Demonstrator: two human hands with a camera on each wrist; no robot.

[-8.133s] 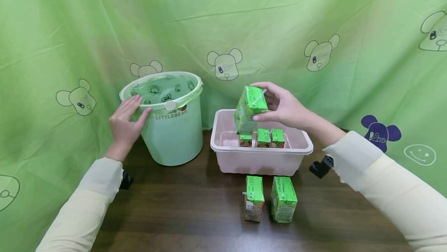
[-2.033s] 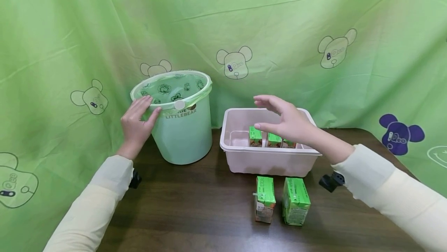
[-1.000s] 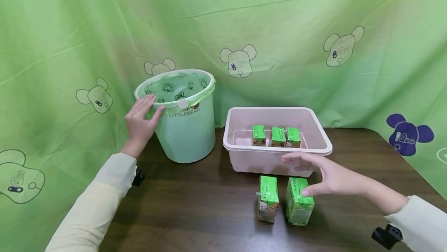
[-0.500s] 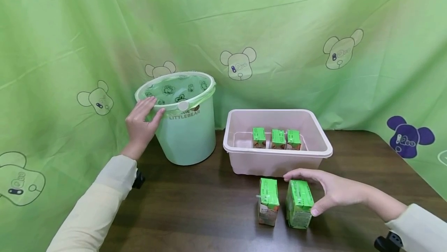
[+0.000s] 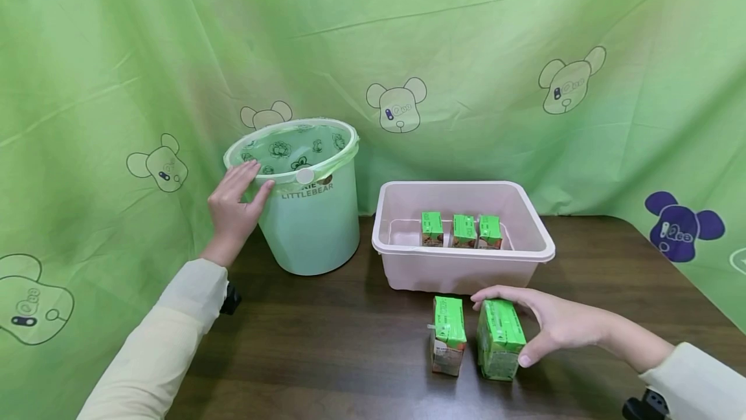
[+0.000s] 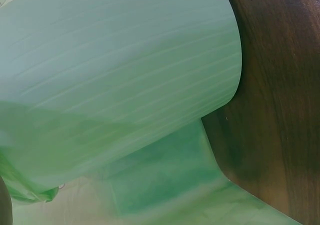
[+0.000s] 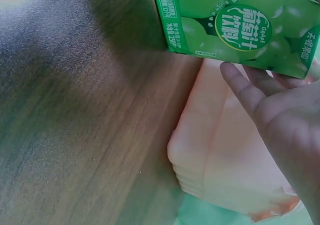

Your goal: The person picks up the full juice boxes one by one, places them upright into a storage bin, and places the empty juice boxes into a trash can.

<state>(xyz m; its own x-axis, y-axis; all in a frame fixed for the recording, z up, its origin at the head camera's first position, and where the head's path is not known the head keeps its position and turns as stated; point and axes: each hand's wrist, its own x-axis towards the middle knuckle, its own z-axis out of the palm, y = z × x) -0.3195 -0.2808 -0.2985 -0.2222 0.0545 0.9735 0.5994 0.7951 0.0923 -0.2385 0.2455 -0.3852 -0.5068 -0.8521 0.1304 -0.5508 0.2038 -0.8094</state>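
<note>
My right hand (image 5: pixel 562 323) is at the green grape-juice carton (image 5: pixel 501 341), which stands upright on the table. Its thumb lies at the carton's near right corner and its fingers reach round the far side. In the right wrist view, fingertips (image 7: pixel 231 72) press against the carton's lower side as framed. Just left stands a second juice carton (image 5: pixel 448 336), brown and green, with a straw on its side. My left hand (image 5: pixel 236 210) rests on the rim of the mint-green trash bin (image 5: pixel 309 232), thumb outside; the left wrist view shows mostly the bin's wall (image 6: pixel 120 75).
A pale pink plastic tub (image 5: pixel 460 270) sits behind the two cartons, right of the bin. Inside it stand three small juice cartons (image 5: pixel 463 230). A printed liner bag (image 5: pixel 291 148) lines the bin. A green curtain (image 5: pixel 466 32) hangs behind the dark wood table (image 5: pixel 326 342).
Earliest, my right hand held a green carton above the tub; later that hand was there without it. It then moved down and right to the green carton on the table. Left hand stayed at the rim.
</note>
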